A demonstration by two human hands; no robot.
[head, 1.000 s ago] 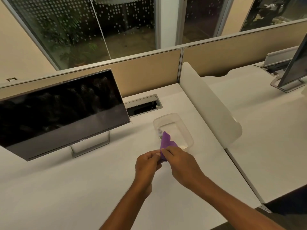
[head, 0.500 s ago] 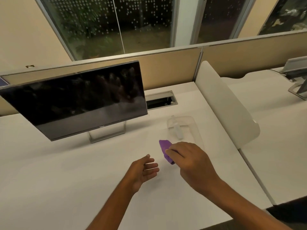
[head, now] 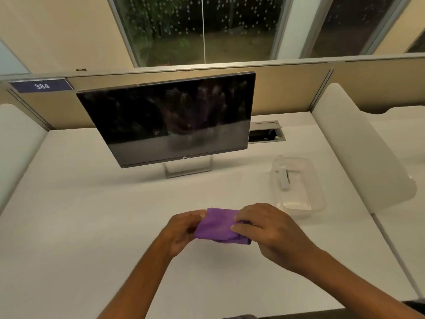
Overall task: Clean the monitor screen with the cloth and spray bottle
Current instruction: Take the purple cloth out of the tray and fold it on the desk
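A purple cloth point(head: 218, 225) is stretched between both hands above the white desk point(head: 92, 226), in front of me. My left hand point(head: 184, 229) pinches its left edge and my right hand point(head: 264, 229) grips its right side. The dark monitor point(head: 165, 118) stands straight ahead on a silver stand, tilted back, its screen smeared with marks. A small white spray bottle point(head: 284, 178) lies inside a clear plastic container point(head: 315, 180) to the right of the monitor, apart from both hands.
A cable hatch point(head: 266, 134) is set in the desk behind the monitor's right side. White dividers stand at the right point(head: 358, 146) and left point(head: 13, 139) desk edges. A beige partition with a "384" label point(head: 41, 85) runs along the back.
The view has swung left, bringing the monitor to the middle. My left hand, off the cloth half a second ago, now holds it again, and the cloth is spread wider between both hands.
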